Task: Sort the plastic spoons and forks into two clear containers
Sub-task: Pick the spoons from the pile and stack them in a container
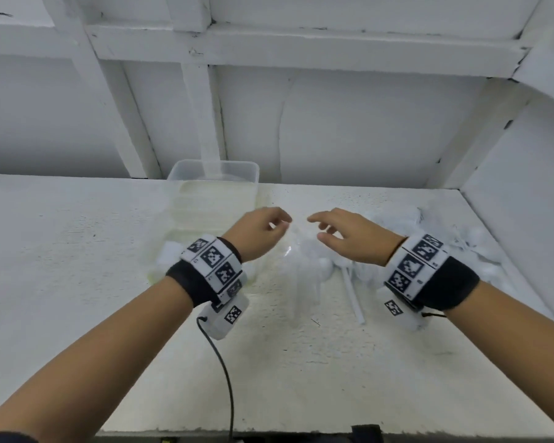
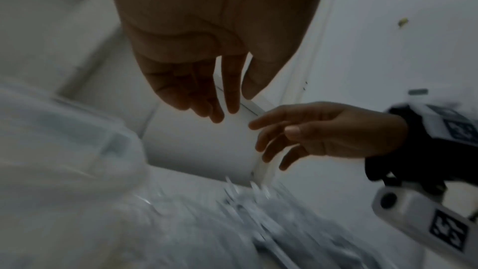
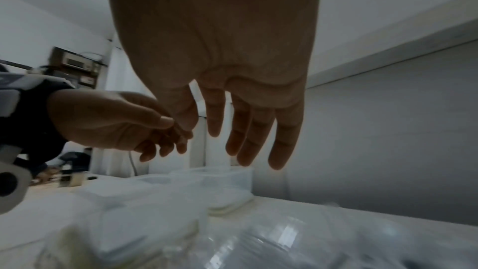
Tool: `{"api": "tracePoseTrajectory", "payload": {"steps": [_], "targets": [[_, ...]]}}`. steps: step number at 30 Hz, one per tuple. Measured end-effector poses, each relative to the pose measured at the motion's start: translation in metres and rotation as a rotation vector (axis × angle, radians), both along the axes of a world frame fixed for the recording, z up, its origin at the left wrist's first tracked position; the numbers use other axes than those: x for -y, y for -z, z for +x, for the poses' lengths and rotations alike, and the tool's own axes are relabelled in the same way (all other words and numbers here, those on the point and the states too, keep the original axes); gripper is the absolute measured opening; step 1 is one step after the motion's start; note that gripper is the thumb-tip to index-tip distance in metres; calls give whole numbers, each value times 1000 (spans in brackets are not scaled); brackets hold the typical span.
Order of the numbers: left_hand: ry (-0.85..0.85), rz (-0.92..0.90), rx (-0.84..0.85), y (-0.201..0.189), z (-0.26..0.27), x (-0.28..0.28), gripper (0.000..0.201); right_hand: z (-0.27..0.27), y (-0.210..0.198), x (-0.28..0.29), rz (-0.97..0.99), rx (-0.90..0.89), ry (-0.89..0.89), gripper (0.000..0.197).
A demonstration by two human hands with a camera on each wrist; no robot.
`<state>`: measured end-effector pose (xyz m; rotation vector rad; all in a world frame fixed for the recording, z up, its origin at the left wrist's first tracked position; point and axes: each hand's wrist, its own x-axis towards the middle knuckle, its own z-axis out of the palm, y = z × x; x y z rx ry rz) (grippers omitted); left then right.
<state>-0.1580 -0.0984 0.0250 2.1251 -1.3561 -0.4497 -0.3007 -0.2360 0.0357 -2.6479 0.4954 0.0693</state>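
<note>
Head view: the left hand (image 1: pixel 259 233) and right hand (image 1: pixel 349 235) hover close together above the white bench (image 1: pixel 77 266), fingertips nearly meeting, both empty with fingers loosely bent. A clear container (image 1: pixel 213 177) stands at the back of the bench; a second container (image 1: pixel 202 238) sits nearer, partly hidden by the left wrist. The white cutlery pile (image 1: pixel 429 247) lies to the right, with loose pieces (image 1: pixel 352 292) and what looks like a clear wrapper directly beneath the hands. White on white; spoons and forks cannot be told apart here.

Left wrist view: blurred. The left hand's fingers (image 2: pixel 227 93) hang relaxed, holding nothing; the right hand reaches in from the side, also empty. Cutlery (image 2: pixel 258 222) lies below.

Right wrist view: the right hand's fingers (image 3: pixel 245 130) are extended and released. The containers (image 3: pixel 220 181) stand beyond them.

Judgement: the step in hand is picking the next piece. Recommend taking one piece by the handle, confirming its head shape before lifting, and keeping clear of the wrapper, which may drag neighbouring pieces along.
</note>
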Motion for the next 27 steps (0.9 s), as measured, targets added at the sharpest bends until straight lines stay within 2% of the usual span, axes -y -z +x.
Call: {"api": "tracePoseTrajectory", "payload": {"steps": [4, 7, 12, 17, 22, 27], "targets": [[259, 200, 66, 22, -43, 40, 29, -53, 11, 22, 14, -48, 140, 33], [348, 361, 144, 40, -67, 65, 28, -84, 22, 32, 48, -77, 217, 31], [275, 591, 285, 61, -96, 91, 36, -112, 37, 37, 90, -82, 298, 28], [223, 622, 193, 66, -97, 102, 21, -109, 41, 34, 128, -41, 316, 28], [161, 632, 31, 54, -80, 84, 37, -99, 39, 28, 153, -40, 312, 28], [149, 603, -4, 36, -61, 58, 38, -80, 46, 18, 135, -124, 295, 29]]}}
